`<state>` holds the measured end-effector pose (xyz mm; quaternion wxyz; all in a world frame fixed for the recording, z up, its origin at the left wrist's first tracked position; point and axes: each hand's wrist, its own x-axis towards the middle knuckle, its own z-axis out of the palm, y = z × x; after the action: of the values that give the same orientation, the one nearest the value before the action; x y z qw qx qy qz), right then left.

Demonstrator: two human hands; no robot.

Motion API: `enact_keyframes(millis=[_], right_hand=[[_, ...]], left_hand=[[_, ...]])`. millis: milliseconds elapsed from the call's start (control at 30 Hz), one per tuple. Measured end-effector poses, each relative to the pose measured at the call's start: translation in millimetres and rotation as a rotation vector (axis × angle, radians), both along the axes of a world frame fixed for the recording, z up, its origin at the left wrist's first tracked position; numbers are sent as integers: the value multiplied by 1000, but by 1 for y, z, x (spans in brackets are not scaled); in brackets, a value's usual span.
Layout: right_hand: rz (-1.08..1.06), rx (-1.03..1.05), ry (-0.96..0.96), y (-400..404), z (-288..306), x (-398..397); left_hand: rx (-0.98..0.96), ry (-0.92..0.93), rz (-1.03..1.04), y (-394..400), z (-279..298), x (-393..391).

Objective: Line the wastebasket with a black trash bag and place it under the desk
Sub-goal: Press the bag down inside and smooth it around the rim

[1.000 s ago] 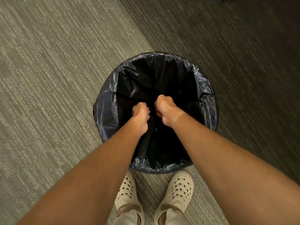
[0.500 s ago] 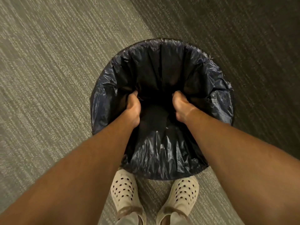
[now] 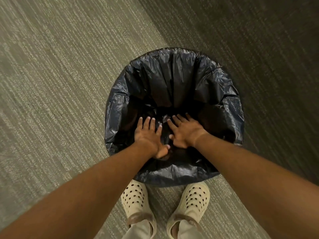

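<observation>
Floor: carpet (image 3: pixel 57 94), low pile, fine parallel ribbing in grey-green; a darker band runs diagonally across the upper right. Nothing else lies on it near the bin.

Wastebasket (image 3: pixel 174 182): round, standing upright on the carpet directly in front of the person's feet, its near edge just beside the toes of two cream perforated clogs (image 3: pixel 135 199). Its own walls are hidden by the liner.

Black trash bag (image 3: pixel 119 107): thin glossy plastic, heavily creased, folded outward over the whole rim and draped down the outer wall. Inside, it hangs in vertical pleats along the far wall and bunches into wrinkles at the bottom centre.

Left hand (image 3: pixel 148 135): reaches into the bin, flat and spread, fingers extended, palm down on the plastic; grips nothing.

Right hand (image 3: pixel 185 131): likewise inside, flat and spread, palm pressed to the liner, holding nothing. The two hands sit side by side, thumbs nearly meeting over the bunched fold.

Both forearms bare, crossing the near rim and hiding part of it
</observation>
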<state>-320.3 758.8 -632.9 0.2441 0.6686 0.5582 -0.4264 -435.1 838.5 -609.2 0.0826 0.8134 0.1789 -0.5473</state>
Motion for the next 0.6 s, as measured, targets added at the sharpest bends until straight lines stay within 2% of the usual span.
enact_keyframes(millis=[133,200,300,400,500,600], right_hand=[[133,-214,-69,-13,0,0],[146,-268,-88,-12,3,0],[192,-114,-112,1,10,1],[363,75,-218,17,13,8],[453,22,-403,25,15,22],[373,-38,-483,25,21,33]], left_hand=[[40,155,-74,3,-1,-3],[52,149,-87,2,1,0],[83,7,-145,1,3,7],[145,-106,-247,5,2,11],[258,-60,-273,13,1,9],[282,2,-238,18,4,4]])
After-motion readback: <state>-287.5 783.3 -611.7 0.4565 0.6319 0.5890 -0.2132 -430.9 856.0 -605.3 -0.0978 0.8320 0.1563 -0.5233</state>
